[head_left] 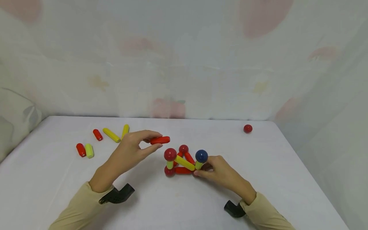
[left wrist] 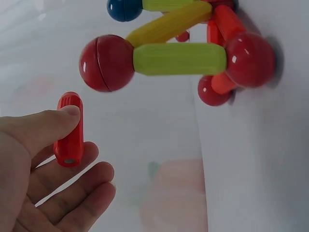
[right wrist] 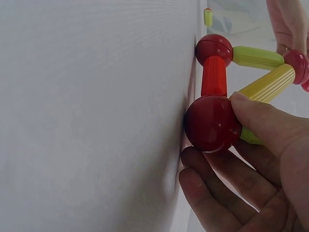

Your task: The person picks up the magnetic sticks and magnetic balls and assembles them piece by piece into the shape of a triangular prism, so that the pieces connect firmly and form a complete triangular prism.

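Observation:
My left hand [head_left: 130, 150] pinches a short red rod [head_left: 160, 140] between thumb and fingers, up and left of a structure of rods and balls. In the left wrist view, the same red rod [left wrist: 70, 130] has a grey end. The structure has red rods [head_left: 183, 170] joining red balls at its base, a yellow-green upright topped by a red ball [head_left: 170, 154], and another topped by a blue ball [head_left: 201, 156]. A yellow rod [head_left: 185, 163] slants across it. My right hand [head_left: 219, 172] holds the base's near right red ball [right wrist: 212, 123] between thumb and fingers.
Loose on the white table [head_left: 276, 179] at the left lie red rods [head_left: 81, 149], a yellow-green rod [head_left: 89, 150] and yellow rods [head_left: 111, 135]. One red ball [head_left: 248, 128] sits near the far right edge. A patterned cloth [head_left: 184, 64] hangs behind.

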The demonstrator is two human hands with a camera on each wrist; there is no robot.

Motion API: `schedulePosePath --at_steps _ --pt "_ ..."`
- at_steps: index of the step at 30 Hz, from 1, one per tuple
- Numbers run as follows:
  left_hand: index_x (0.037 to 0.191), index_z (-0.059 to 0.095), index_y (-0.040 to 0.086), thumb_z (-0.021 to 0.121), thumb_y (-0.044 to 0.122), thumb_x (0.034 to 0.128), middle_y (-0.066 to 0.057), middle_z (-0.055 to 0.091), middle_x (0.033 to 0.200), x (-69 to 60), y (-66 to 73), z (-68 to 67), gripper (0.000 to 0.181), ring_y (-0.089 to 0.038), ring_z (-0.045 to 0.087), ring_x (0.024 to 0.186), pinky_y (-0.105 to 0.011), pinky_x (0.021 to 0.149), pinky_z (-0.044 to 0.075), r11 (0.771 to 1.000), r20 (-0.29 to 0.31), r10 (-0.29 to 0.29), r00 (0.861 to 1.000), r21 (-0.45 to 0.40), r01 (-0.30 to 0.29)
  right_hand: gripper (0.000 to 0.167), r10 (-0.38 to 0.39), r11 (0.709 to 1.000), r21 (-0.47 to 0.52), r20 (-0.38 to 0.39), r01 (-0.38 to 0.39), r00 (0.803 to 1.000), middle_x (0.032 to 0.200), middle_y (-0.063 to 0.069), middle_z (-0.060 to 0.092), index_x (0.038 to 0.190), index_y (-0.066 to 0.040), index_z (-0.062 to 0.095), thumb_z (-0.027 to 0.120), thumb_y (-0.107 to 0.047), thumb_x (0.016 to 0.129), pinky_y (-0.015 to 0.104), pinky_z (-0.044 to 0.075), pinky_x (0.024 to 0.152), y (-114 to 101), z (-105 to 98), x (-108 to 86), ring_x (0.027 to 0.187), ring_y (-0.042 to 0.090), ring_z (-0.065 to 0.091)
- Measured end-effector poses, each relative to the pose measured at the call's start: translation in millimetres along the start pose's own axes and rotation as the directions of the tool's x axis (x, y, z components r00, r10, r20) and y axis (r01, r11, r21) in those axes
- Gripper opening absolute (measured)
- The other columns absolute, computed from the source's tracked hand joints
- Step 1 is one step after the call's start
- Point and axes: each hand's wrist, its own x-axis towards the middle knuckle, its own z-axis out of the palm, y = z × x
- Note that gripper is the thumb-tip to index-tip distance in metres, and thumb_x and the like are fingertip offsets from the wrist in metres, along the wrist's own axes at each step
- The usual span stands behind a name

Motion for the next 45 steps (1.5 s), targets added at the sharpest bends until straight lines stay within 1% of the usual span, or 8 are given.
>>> schedulePosePath --at_steps 9,17,21,25,30,34,40,45 --pt "0.115 0.072 0.011 0.079 0.011 0.0839 -0.001 0.075 0.104 11.4 18.9 10.2 0.032 -0.015 0.068 0.092 -0.03 0.08 0.058 0.997 0.039 0.04 0.998 -0.061 -0.037 0.021 0.006 1.0 0.009 -0.004 -0.006 1.0 0.093 -0.005 0.074 0.103 -0.018 0.069 0.078 -0.027 0.086 0.029 0.059 0.083 0.0 -0.6 -2.6 0.086 0.009 0.07" --pt "0.115 0.071 0.01 0.079 0.013 0.084 0.0 0.075 0.104 13.0 29.7 18.9 0.032 -0.013 0.068 0.093 -0.03 0.08 0.059 0.992 0.055 0.107 0.993 -0.08 -0.102 0.024 -0.014 1.0 0.026 -0.002 0.014 1.0 0.095 -0.004 0.075 0.105 -0.016 0.069 0.078 -0.028 0.086 0.029 0.058 0.083 -1.3 -2.5 -4.0 0.088 0.009 0.071" --pt "0.115 0.071 0.009 0.081 0.014 0.0824 -0.001 0.075 0.105 10.9 33.4 20.5 0.035 -0.013 0.067 0.094 -0.029 0.079 0.059 0.99 0.04 0.128 0.991 -0.072 -0.125 0.025 -0.02 0.999 0.033 0.001 0.02 1.0 0.096 -0.003 0.075 0.107 -0.015 0.069 0.078 -0.027 0.086 0.03 0.059 0.084 -2.0 -2.4 -4.3 0.088 0.01 0.071" --pt "0.115 0.072 0.009 0.081 0.015 0.0815 -0.002 0.075 0.104 9.7 36.0 23.2 0.036 -0.014 0.068 0.095 -0.029 0.08 0.059 0.981 0.009 0.178 0.984 -0.079 -0.176 0.025 -0.023 0.999 0.03 -0.001 0.023 1.0 0.095 -0.003 0.074 0.107 -0.015 0.069 0.078 -0.026 0.086 0.03 0.059 0.084 -2.2 -2.0 -4.5 0.088 0.01 0.071" --pt "0.114 0.073 0.009 0.082 0.016 0.0807 -0.002 0.075 0.1 8.3 39.9 29.7 0.035 -0.011 0.064 0.084 -0.021 0.069 0.055 0.971 -0.008 0.222 0.975 -0.09 -0.222 0.027 -0.027 0.999 0.031 -0.001 0.027 1.0 0.097 -0.002 0.075 0.109 -0.015 0.069 0.078 -0.027 0.086 0.03 0.058 0.084 -2.2 -1.8 -4.7 0.088 0.01 0.071" --pt "0.113 0.073 0.007 0.082 0.012 0.0798 -0.003 0.074 0.096 7.7 40.8 36.5 0.034 -0.009 0.059 0.076 -0.018 0.064 0.051 0.967 0.001 0.228 0.974 -0.119 -0.227 0.028 -0.023 0.999 0.035 0.0 0.023 1.0 0.1 -0.001 0.075 0.111 -0.014 0.07 0.077 -0.027 0.087 0.031 0.058 0.085 -1.8 -2.2 -4.4 0.09 0.011 0.071" --pt "0.111 0.074 0.007 0.082 0.011 0.0799 -0.003 0.075 0.098 6.9 39.5 43.5 0.033 -0.011 0.065 0.082 -0.019 0.07 0.055 0.964 0.022 0.237 0.971 -0.125 -0.233 0.027 -0.028 0.999 0.033 -0.003 0.028 1.0 0.1 -0.001 0.075 0.11 -0.015 0.07 0.078 -0.026 0.087 0.03 0.058 0.084 -1.1 -1.4 -4.2 0.089 0.011 0.072" --pt "0.112 0.073 0.007 0.082 0.011 0.0795 -0.004 0.075 0.098 5.5 39.3 46.8 0.034 -0.01 0.064 0.08 -0.018 0.07 0.055 0.966 0.047 0.233 0.971 -0.126 -0.225 0.025 -0.033 0.999 0.035 -0.005 0.033 0.999 0.099 -0.001 0.075 0.108 -0.015 0.07 0.077 -0.025 0.087 0.028 0.058 0.084 -1.1 -0.8 -4.7 0.088 0.011 0.072"
